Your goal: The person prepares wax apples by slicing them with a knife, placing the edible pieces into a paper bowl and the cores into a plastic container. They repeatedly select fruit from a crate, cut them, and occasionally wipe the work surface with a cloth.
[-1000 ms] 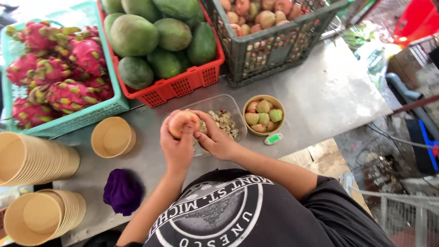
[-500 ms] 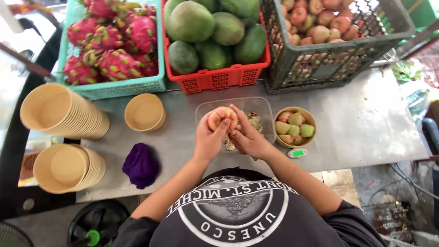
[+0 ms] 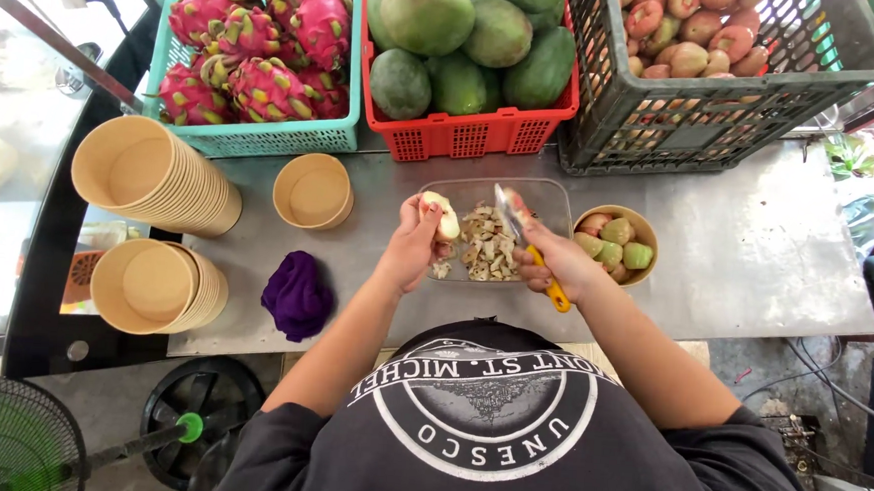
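Now, in the head view, the left hand (image 3: 412,244) holds a cut fruit piece (image 3: 444,216) closed between its fingers, above the clear tray (image 3: 549,194) of scraps. Just beside it, the right hand (image 3: 555,267) is wrapped around the yellow-handled knife (image 3: 522,235), blade pointing up. I judge the step is trimming the fruit; next the blade must meet the piece again. Half a second earlier both hands were joined on the fruit; now they are apart.
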